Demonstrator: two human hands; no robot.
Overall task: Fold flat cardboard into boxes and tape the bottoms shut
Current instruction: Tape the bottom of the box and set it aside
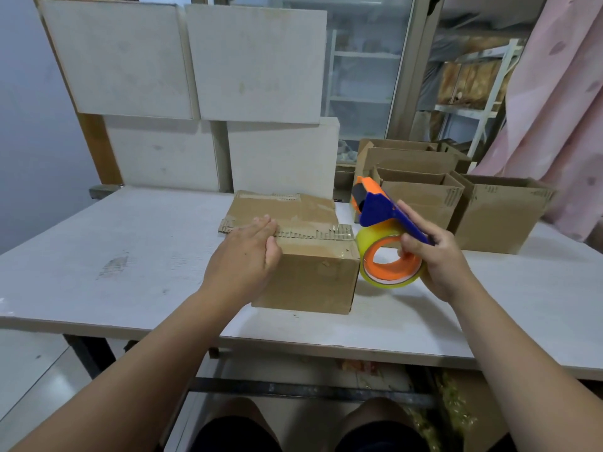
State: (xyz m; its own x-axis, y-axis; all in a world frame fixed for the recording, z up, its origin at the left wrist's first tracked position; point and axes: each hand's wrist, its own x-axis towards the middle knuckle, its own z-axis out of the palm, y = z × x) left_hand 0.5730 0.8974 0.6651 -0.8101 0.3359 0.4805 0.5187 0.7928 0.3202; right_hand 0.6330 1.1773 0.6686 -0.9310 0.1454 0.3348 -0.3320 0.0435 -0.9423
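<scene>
The box (313, 278) sits mid-table (130, 256), and the left hand (248, 256) rests flat on its top, reaching in from 7 o'clock. At the box's 3 o'clock, just beside it, is the tape dispenser (385, 230), gripped by the right hand (437, 256). Open boxes (489, 216) cluster at 2 o'clock, behind the dispenser. Boards (254, 66) stand behind the table from 10 to 12 o'clock — shelving (359, 76) lies beyond at 1 o'clock.

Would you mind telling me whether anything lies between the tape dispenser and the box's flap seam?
Nothing visible does. The tape dispenser hangs just right of the box, and the left hand presses the flaps near the seam's left end.
</scene>
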